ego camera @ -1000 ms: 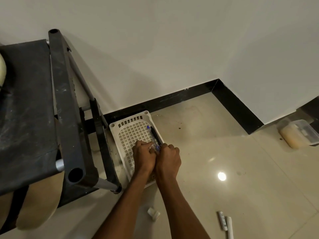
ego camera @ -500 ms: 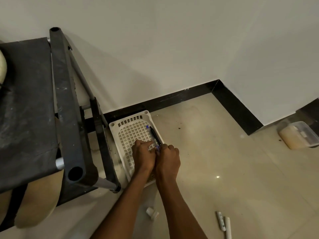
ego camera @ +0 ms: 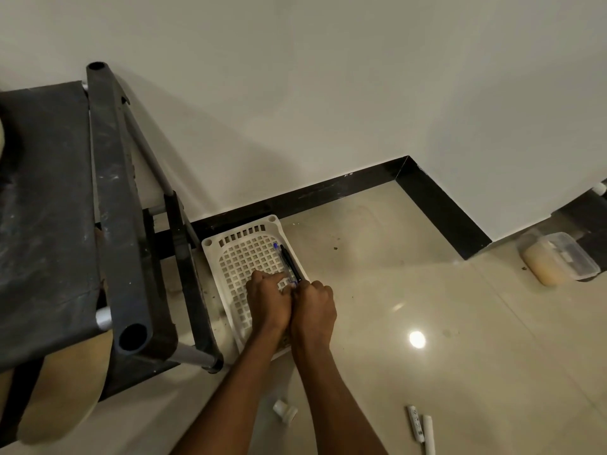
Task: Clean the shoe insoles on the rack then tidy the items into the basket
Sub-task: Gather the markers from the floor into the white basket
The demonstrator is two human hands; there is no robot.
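The basket (ego camera: pixel 243 257) sits on the floor (ego camera: pixel 394 307) against the black skirting (ego camera: pixel 328 188), just right of the rack (ego camera: pixel 118 208). It is white with a grid bottom. Two pens lie along its right wall, a blue pen (ego camera: pixel 280 257) and a black pen (ego camera: pixel 290 264) side by side, their near ends running in under my knuckles.

Both my hands are down in the near half of the basket, pressed together knuckle to knuckle. My left hand (ego camera: pixel 267 298) is curled, fingers tucked toward the grid; my right hand (ego camera: pixel 313 308) is curled too, over the basket's right rim where the pens end. Something small and pale shows between the two hands, and I think my fingers pinch it along with the pen ends, but what each hand really holds is hidden by the knuckles, so I cannot tell.

An insole (ego camera: pixel 62 389), tan, hangs out from under the rack's dark shelf (ego camera: pixel 42 208) at the lower left, its rounded end toward me.

On the floor near my forearms lies a small white cap (ego camera: pixel 285 411). Further right, near the bottom edge, lie two white sticks (ego camera: pixel 420 428) side by side. Well apart, by the far right wall, stands a clear lidded box (ego camera: pixel 558 257) with something beige inside. A bright light spot reflects off the tile to the right of my right hand.
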